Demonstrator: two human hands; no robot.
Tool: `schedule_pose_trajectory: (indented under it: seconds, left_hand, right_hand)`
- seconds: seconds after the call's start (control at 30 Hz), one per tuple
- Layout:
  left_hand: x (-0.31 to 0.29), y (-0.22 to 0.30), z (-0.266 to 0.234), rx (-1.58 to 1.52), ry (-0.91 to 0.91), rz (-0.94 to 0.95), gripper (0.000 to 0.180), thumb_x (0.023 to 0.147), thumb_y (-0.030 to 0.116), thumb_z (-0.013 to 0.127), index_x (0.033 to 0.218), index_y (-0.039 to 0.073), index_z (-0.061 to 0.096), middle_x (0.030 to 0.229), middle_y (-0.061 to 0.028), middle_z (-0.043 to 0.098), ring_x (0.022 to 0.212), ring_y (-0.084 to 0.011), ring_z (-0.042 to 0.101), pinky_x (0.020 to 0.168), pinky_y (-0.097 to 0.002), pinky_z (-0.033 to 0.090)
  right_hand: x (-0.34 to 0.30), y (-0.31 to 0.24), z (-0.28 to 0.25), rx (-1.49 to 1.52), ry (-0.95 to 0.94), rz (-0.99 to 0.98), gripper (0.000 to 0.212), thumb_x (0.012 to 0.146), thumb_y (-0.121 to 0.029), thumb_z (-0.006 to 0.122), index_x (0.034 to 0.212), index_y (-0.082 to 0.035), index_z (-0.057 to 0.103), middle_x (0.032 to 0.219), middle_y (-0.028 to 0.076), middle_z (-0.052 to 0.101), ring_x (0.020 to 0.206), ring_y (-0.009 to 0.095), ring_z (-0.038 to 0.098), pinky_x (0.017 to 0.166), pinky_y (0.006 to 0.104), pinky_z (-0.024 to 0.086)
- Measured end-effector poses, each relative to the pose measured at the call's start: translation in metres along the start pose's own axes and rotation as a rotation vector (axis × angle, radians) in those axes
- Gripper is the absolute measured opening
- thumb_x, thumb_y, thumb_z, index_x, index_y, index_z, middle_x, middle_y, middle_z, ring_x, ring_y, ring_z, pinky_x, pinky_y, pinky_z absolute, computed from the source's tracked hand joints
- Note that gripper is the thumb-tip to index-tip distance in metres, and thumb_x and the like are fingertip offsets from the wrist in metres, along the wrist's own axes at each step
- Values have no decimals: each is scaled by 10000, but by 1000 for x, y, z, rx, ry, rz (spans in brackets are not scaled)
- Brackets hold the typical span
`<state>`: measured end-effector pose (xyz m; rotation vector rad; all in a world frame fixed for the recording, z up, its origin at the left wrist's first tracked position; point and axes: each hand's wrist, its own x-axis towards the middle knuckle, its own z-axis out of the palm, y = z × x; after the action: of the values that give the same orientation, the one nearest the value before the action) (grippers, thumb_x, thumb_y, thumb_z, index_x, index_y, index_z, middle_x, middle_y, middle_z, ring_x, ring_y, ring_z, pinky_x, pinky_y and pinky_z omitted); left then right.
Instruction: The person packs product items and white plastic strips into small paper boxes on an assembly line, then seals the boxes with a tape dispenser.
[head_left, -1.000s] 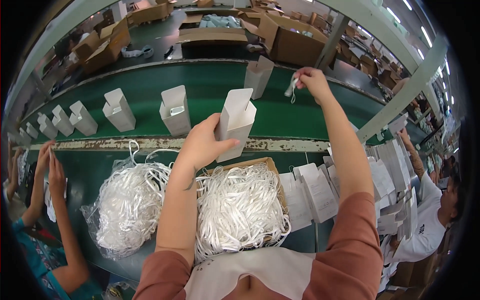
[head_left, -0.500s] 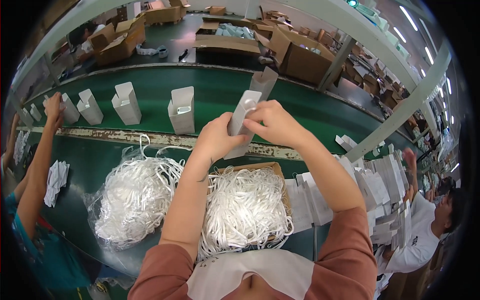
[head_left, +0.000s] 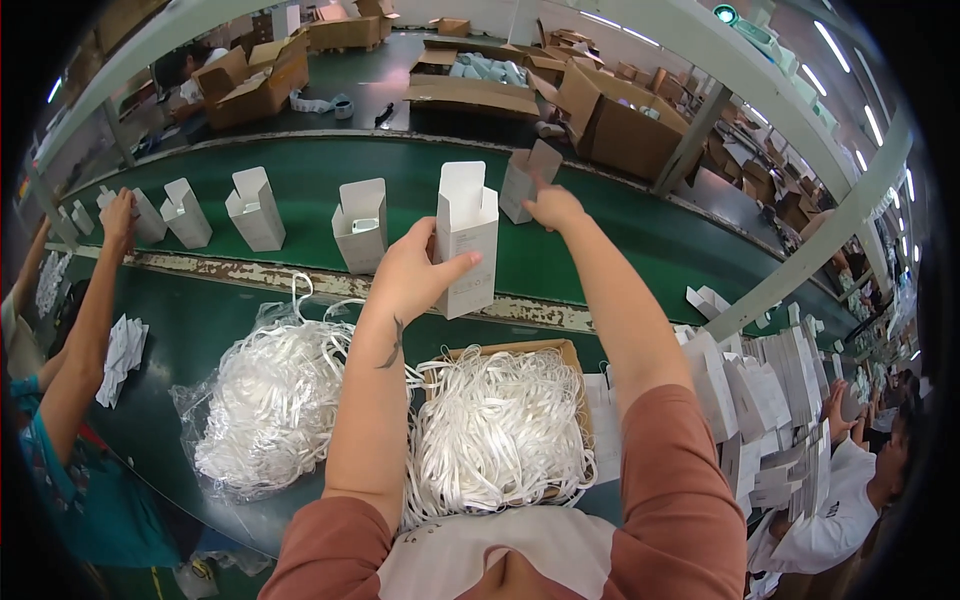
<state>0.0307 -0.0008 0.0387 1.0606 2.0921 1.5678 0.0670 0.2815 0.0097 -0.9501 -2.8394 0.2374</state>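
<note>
My left hand (head_left: 418, 264) is closed around an upright white paper box (head_left: 470, 262) with its top flaps up. It stands at the belt's near edge. My right hand (head_left: 556, 207) reaches farther across to another open white box (head_left: 517, 188) on the green belt. Its thumb and forefinger are at that box's near right corner and appear to pinch it. Below my arms, a shallow cardboard box (head_left: 570, 362) is heaped with white flat cords (head_left: 500, 430). Left of it, a clear plastic bag holds more white cords (head_left: 270, 400).
Several open white boxes, one (head_left: 360, 226) holding a small white item, stand leftward along the green belt (head_left: 300, 180). A co-worker's hand (head_left: 118, 215) is at a box on the far left. Stacked white cartons (head_left: 750, 390) lie right, near another person. A slanted metal post (head_left: 800, 250) crosses there.
My right hand has left the box in my left hand and moved out to the farther box. The held box has turned more upright, its printed side now facing me.
</note>
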Motion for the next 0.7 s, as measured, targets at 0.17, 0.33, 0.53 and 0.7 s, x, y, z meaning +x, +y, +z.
schedule_pose_trajectory:
  seconds: [0.17, 0.33, 0.53, 0.7]
  left_hand:
    - [-3, -7, -12, -27, 24, 31, 590, 688, 309, 711, 1132, -13, 493, 971, -141, 604, 852, -221, 581, 774, -317, 455]
    - [-4, 2, -20, -147, 65, 186, 528, 698, 188, 717, 1136, 7, 483, 994, -113, 596, 853, -181, 574, 749, -286, 454]
    - [-28, 26, -17, -486, -55, 221, 494, 752, 178, 694, 1149, -7, 467, 1077, -78, 557, 971, -157, 528, 858, -284, 397]
    - [-49, 83, 35, -405, -323, 234, 481, 786, 255, 659, 1137, -16, 473, 1007, -69, 584, 908, -134, 542, 771, -259, 417]
  right_hand:
    - [-9, -4, 14, -97, 301, -343, 240, 765, -118, 551, 993, -80, 486, 847, 153, 596, 759, 311, 598, 667, 411, 480]
    - [-108, -20, -54, -209, 387, -492, 111, 770, -55, 530, 875, -77, 499, 786, 118, 559, 766, 308, 587, 645, 396, 480]
    - [-276, -15, -159, 253, 642, -406, 111, 759, -58, 589, 848, -89, 530, 777, 64, 552, 707, 231, 579, 613, 315, 463]
    - [-435, 28, -146, 1090, 752, -270, 393, 740, -65, 638, 1098, 49, 523, 1016, 93, 596, 932, 162, 563, 820, 290, 421]
